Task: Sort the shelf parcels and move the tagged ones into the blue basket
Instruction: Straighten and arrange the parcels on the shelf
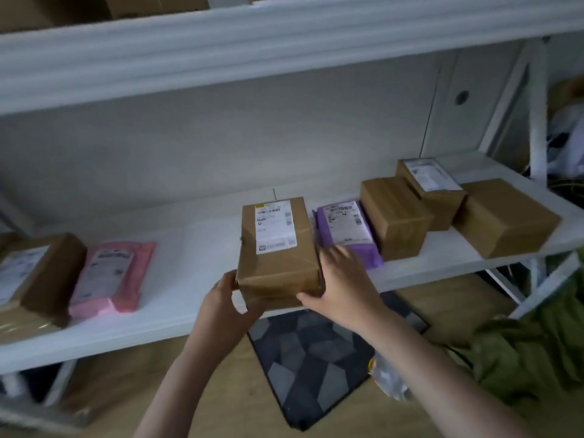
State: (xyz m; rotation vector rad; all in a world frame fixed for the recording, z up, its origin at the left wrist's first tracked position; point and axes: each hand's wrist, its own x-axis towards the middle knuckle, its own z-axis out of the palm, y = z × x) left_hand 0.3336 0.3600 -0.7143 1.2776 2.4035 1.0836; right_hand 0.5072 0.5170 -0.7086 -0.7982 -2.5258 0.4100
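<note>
A brown cardboard parcel (pixel 279 257) with a white label and a small yellow tag lies on the white shelf (pixel 196 254) near its front edge. My left hand (pixel 229 300) grips its near left corner. My right hand (pixel 344 279) grips its right side, thumb under the front edge. Right of it lie a purple mailer (pixel 344 229) with a label, two plain brown boxes (pixel 396 216) (pixel 505 216) and a labelled box (pixel 433 188). At the left lie a pink mailer (pixel 110 276) and a labelled brown box (pixel 38 273). No blue basket is in view.
The upper shelf's white beam (pixel 284 45) overhangs the parcels. The shelf's white frame post (pixel 537 112) stands at the right. Below are a wooden floor, a dark patterned mat (pixel 313 358), and green fabric (pixel 531 349) at the lower right.
</note>
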